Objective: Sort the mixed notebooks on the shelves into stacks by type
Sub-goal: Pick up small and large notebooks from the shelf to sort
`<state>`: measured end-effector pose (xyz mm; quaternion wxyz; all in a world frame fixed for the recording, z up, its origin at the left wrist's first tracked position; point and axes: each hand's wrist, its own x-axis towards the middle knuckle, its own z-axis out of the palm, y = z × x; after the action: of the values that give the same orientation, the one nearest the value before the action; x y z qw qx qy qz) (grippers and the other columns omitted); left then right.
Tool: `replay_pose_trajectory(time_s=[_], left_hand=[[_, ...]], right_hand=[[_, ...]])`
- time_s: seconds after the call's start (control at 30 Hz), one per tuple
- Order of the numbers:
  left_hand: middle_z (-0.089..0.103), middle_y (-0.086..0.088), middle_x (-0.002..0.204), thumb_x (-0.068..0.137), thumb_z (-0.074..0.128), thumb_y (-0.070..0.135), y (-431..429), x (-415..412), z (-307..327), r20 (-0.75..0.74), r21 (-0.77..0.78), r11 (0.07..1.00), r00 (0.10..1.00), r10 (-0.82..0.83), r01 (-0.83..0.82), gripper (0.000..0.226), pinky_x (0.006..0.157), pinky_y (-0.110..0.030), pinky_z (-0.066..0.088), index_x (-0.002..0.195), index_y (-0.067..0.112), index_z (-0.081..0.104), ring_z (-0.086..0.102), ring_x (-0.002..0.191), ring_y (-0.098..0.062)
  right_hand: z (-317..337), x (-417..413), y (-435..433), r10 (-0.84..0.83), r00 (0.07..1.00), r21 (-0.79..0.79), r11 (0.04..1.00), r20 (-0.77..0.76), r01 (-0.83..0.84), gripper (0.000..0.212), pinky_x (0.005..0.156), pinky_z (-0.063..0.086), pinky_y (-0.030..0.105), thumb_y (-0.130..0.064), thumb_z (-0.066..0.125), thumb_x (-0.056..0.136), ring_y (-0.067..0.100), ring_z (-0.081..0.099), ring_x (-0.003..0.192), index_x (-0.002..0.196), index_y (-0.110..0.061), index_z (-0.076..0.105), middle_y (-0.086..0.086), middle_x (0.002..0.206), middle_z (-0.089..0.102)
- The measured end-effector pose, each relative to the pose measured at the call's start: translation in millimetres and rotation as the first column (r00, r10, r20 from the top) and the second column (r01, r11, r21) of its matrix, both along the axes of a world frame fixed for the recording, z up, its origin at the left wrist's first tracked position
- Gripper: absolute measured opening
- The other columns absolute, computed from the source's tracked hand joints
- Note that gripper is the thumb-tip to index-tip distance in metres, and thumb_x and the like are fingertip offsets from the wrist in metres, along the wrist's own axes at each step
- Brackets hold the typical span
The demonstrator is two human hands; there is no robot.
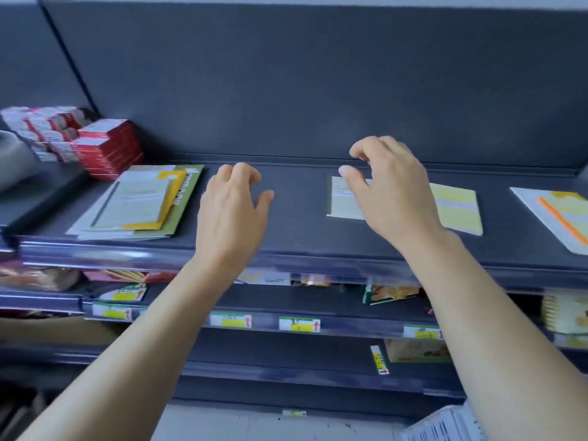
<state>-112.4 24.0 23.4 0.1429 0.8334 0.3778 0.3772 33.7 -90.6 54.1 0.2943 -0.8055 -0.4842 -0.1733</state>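
- A pale notebook [345,202] lay flat on the top shelf [296,227], long axis front to back.
- The right hand [389,189] hovered over it, fingers curled, grasping nothing.
- The left hand [230,211] hung empty, loosely spread.

Dark blue-grey metal shelving unit [318,240], flat back panel [318,84] rising above top shelf. Below top shelf, lower shelves [286,319] with clear price-strip fronts carrying green-yellow price labels [299,324]. Beneath unit, pale floor [254,424]. Even, cool light, soft shadows.
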Motion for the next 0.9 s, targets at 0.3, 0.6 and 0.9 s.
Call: replay_pose_trajectory(time_s=[0.3, 0.6, 0.9], left_hand=[[0.051, -0.018, 0.12, 0.089, 0.06, 0.03, 166, -96, -25, -0.226, -0.176, 0.952, 0.952, 0.209, -0.251, 0.039, 0.092, -0.042, 0.037, 0.115, 0.003, 0.051, 0.047, 0.111, -0.036], [0.043, -0.021, 0.128, 0.077, 0.065, 0.057, 232, -123, -48, -0.515, -0.292, 0.831, 0.81, 0.281, -0.474, 0.078, 0.095, -0.042, 0.038, 0.125, 0.0, 0.044, 0.038, 0.12, -0.035], [0.059, -0.014, 0.111, 0.074, 0.075, 0.041, 257, -126, -40, -0.517, -0.465, 0.758, 0.835, 0.187, -0.457, 0.06, 0.081, -0.039, 0.048, 0.113, 0.001, 0.052, 0.057, 0.102, -0.031]], right_hand=[[-4, -80, 114, -0.001, 1.0, -0.05, 0.999, 0.004, 0.001, 0.024, 0.086, 0.038, 0.035, -0.024, 0.052, 0.094, 0.027, 0.05, 0.105, 0.112, -0.008, 0.056, 0.007, 0.112, 0.058], [-17, -110, 181, 0.069, 0.998, -0.134, 0.989, -0.016, -0.07, 0.026, 0.083, 0.037, 0.031, -0.027, 0.05, 0.095, 0.024, 0.05, 0.106, 0.115, -0.011, 0.055, 0.004, 0.115, 0.057], [-29, -123, 236, 0.211, 0.976, -0.184, 0.958, -0.057, -0.218, 0.024, 0.081, 0.04, 0.03, -0.027, 0.05, 0.095, 0.021, 0.05, 0.106, 0.114, -0.013, 0.053, 0.003, 0.115, 0.056]])
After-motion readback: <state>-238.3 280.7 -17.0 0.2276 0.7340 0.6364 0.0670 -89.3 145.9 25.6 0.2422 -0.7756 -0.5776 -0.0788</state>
